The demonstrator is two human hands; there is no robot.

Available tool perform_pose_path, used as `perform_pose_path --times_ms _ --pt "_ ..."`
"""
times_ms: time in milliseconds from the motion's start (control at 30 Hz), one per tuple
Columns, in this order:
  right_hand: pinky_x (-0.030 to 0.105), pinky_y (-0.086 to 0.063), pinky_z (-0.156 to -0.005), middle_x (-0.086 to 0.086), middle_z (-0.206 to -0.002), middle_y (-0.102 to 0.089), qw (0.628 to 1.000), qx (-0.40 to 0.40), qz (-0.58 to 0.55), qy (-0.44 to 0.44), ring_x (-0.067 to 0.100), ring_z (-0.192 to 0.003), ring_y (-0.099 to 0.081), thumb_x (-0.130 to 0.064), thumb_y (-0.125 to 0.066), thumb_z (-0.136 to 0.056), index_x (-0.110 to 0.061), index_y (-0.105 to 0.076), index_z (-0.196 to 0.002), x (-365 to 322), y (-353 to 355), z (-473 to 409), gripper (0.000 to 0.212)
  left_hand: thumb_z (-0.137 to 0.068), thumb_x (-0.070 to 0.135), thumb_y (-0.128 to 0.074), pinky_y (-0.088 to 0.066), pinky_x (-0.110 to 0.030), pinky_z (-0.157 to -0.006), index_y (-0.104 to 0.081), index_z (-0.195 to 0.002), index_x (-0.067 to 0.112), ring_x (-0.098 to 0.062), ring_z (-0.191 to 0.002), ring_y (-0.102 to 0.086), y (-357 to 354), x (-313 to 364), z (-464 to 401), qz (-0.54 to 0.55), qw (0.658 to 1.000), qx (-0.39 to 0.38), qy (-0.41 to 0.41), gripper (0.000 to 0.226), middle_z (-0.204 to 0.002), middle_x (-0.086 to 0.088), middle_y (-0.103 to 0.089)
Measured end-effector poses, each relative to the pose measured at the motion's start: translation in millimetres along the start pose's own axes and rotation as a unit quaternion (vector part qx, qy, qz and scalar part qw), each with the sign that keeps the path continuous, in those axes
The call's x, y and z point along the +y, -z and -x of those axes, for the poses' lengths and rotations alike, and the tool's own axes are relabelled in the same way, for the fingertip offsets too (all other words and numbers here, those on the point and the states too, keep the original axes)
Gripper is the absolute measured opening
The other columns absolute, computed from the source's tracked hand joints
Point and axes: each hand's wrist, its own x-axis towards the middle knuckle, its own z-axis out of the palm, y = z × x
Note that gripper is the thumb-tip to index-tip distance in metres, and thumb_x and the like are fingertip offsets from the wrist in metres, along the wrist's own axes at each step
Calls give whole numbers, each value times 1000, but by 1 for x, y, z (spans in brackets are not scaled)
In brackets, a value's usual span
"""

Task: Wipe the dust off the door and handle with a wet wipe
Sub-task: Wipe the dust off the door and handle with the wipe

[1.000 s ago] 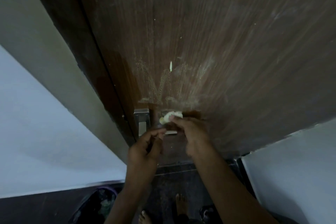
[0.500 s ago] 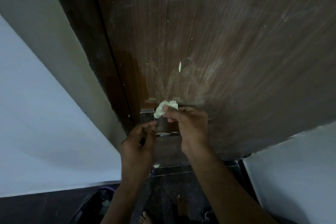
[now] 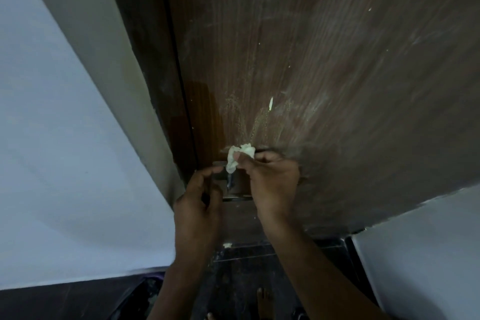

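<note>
At lower centre of the frame, the left hand (image 3: 198, 205) is curling its fingers loosely beside the metal handle (image 3: 231, 184), holding nothing. Right of it, the right hand (image 3: 272, 182) is pinching a crumpled wet wipe (image 3: 239, 154) against the dusty wooden door (image 3: 324, 73).

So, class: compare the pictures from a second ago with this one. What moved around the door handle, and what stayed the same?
The right hand has carried the crumpled wet wipe up from the handle to the door just above it, and more of the wipe now shows. The left hand stays curled beside the handle, holding nothing visible. The dusty streaks and pale speck on the door remain.
</note>
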Motion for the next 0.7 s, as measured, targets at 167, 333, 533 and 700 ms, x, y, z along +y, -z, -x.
perform_pose_path --times_ms 167,333,533,700 --pt "12 -49 -43 -17 -58 -70 993 75 82 40 -4 -56 -68 -26 -84 -75 -33 -67 -69 6 11 4 19 -97 24 -51 -38 -5 -46 -59 -123 40 1 -63 -61 5 4 0 -45 998 37 -14 31 -82 25 -62" --pt "31 -58 -66 3 -82 -70 926 72 214 304 15 -75 -68 -14 -77 -82 -13 -71 -87 1 -19 17 9 -95 15 -55 -40 -1 -54 -55 -130 40 13 -71 -61 5 5 6 -26 996 77 32 43 -80 32 -64" --pt "29 -56 -79 11 -94 -71 879 73 221 415 20 -88 -67 -1 -76 -84 -3 -73 -94 0 1 7 11 -97 26 -54 -42 -1 -57 -54 -121 44 14 -75 -61 6 15 4 -17 994 104 -16 29 -81 21 -64" --pt "26 -56 -78 9 -95 -72 890 120 207 388 18 -87 -68 2 -76 -82 -3 -73 -96 6 24 -3 16 -99 23 -52 -46 -7 -83 -65 -114 32 9 -96 -58 1 17 -8 -15 991 100 -84 22 -106 17 -64"
